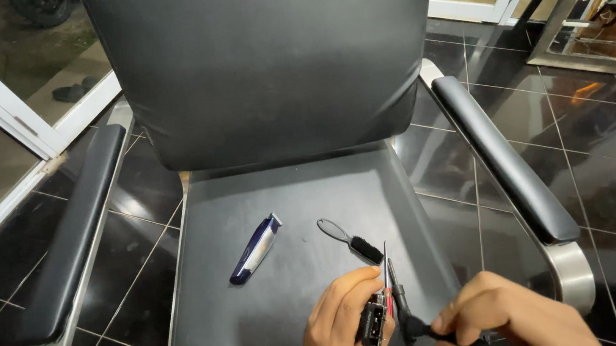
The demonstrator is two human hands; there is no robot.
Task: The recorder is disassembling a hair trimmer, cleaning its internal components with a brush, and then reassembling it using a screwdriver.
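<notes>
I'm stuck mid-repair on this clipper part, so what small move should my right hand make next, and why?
Probably ease the screwdriver tip down onto the small black part that your left hand pinches. Your right hand grips the handle, yet the shaft slants up beside the part, with its tip above it. The blue trimmer body and cleaning brush lie untouched on the chair seat.
</notes>
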